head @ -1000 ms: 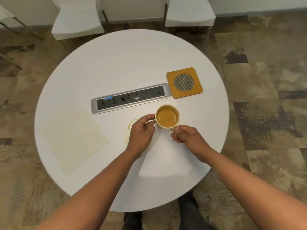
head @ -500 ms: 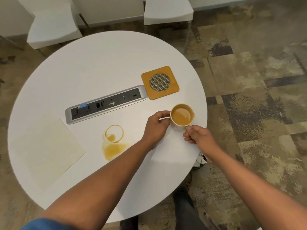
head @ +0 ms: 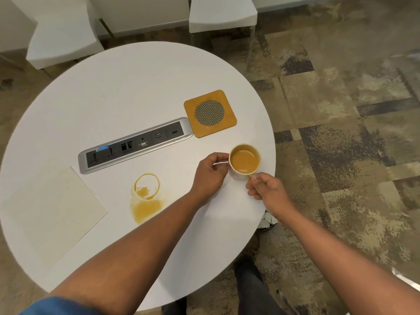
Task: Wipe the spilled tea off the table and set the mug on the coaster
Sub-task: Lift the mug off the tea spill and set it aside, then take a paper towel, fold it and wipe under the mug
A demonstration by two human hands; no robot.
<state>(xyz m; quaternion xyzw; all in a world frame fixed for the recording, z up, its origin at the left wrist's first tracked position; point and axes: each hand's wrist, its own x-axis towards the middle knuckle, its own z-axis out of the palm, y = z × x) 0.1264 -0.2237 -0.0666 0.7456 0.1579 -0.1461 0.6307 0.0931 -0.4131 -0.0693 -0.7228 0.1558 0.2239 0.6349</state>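
Note:
A white mug (head: 244, 161) full of tea is near the right edge of the round white table (head: 141, 87). My left hand (head: 210, 173) pinches its left side, and my right hand (head: 264, 189) pinches its near rim. I cannot tell whether the mug rests on the table or hangs just above it. An orange square coaster (head: 210, 113) with a mesh disc lies just beyond the mug. A ring and puddle of spilled tea (head: 145, 198) sit left of my left forearm. A pale cloth (head: 47, 212) lies flat at the table's left.
A silver power-socket strip (head: 136, 144) is set in the table's middle, beside the coaster. Two white chairs (head: 63, 39) (head: 222, 12) stand beyond the table. Patterned carpet (head: 341, 110) lies to the right. The table edge is close to the mug.
Both hands have carried the mug to the right, away from the spill and nearer the coaster. The tea ring and puddle, hidden under my left hand before, now show.

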